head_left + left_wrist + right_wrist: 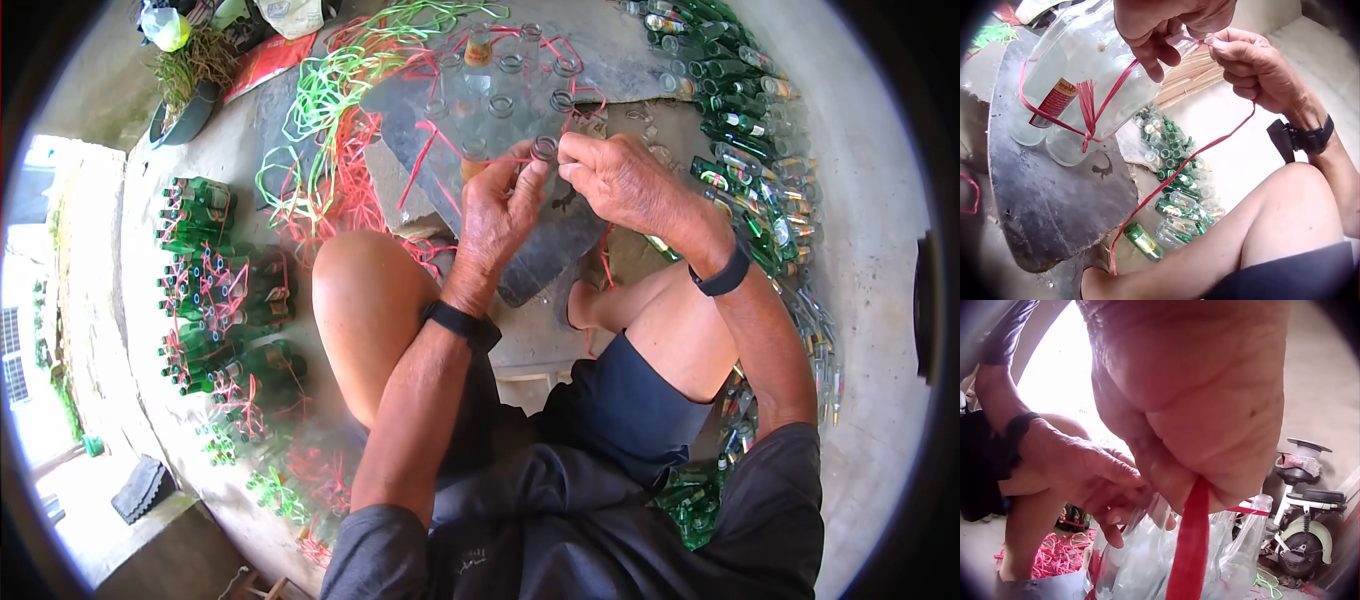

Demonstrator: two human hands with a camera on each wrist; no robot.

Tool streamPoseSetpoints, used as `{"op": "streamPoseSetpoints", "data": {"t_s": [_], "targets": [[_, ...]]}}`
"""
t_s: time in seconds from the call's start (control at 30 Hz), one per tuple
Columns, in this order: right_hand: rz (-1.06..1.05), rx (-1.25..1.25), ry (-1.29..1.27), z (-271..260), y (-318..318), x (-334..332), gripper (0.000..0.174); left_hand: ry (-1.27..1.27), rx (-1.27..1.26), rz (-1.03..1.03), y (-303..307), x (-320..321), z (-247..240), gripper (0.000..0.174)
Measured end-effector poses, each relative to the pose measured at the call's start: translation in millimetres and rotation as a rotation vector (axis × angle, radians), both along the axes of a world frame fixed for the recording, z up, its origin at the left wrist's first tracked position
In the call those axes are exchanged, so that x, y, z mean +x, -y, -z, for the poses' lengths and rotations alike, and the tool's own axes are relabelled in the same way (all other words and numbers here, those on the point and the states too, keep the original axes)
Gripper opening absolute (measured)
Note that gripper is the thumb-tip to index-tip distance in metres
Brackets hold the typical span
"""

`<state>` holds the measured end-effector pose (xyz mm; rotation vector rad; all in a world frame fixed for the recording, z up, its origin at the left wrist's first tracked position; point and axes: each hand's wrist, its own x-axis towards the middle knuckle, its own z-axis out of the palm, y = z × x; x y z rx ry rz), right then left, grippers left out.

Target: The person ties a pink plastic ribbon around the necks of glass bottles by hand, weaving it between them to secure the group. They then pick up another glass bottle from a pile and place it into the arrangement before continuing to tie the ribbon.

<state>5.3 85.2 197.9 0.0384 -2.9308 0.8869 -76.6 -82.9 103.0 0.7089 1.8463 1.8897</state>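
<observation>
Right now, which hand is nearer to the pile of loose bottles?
Right. In the head view, the right hand is on the side toward the pile of loose bottles, apart from it; the left hand is farther off, beyond the right one.

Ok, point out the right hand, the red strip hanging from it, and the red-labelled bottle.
Right hand [625, 180]: head view, on the back of the hand.
Red strip [1190, 544]: right wrist view, on its length below the hand.
Red-labelled bottle [1055, 102]: left wrist view, on the label.
</observation>
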Motion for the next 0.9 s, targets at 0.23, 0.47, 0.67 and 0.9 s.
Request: {"op": "streamPoseSetpoints", "data": {"t_s": [0.23,0.47,0.67,0.9], "targets": [[-0.079,0.143,-0.084,12,-5,6,0.011,0.007,-0.058,0.034,3,-2,1,0.041],[-0.144,0.256,0.002,-14,-3,14,0.015,-0.017,-0.124,-0.084,5,7,-20,0.043],[-0.146,0.311,0.117,-26,8,20,0.011,-0.316,-0.378,-0.186,18,10,-26,0.035],[-0.139,0.322,0.124,-20,32,27,0.008,0.562,-0.044,0.182,22,23,-43,0.038]]}}
